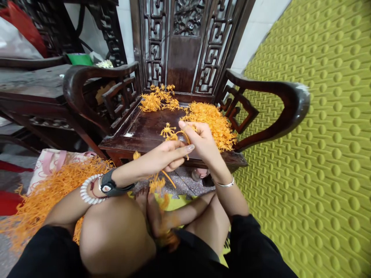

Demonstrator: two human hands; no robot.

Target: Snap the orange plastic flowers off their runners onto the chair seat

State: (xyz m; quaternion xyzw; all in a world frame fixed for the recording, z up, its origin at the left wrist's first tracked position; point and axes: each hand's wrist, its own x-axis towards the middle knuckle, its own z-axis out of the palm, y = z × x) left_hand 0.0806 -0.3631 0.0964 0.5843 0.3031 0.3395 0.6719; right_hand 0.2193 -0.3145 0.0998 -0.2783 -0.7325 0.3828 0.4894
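My left hand [171,156] is closed around an orange plastic flower stem [169,179], whose tail hangs below the fingers. Its star-tipped spray [167,131] sticks out above that hand. Close beside it, my right hand [203,141] pinches with thumb and finger at a thin curved orange strand; the fingers hide part of it. Both hands are over the front edge of a dark wooden chair seat [145,125]. Just behind my right hand lies a thick pile of small orange pieces [213,121]. Farther back on the left of the seat sits a looser cluster of branched orange sprays [158,99].
A large heap of stringy orange stems [63,185] lies at my left, by a pink-and-white bag [46,166]. Curved chair armrests [285,104] flank the seat. Yellow-green foam mat [319,154] covers the right side. Blurred orange pieces [169,231] are at my lap.
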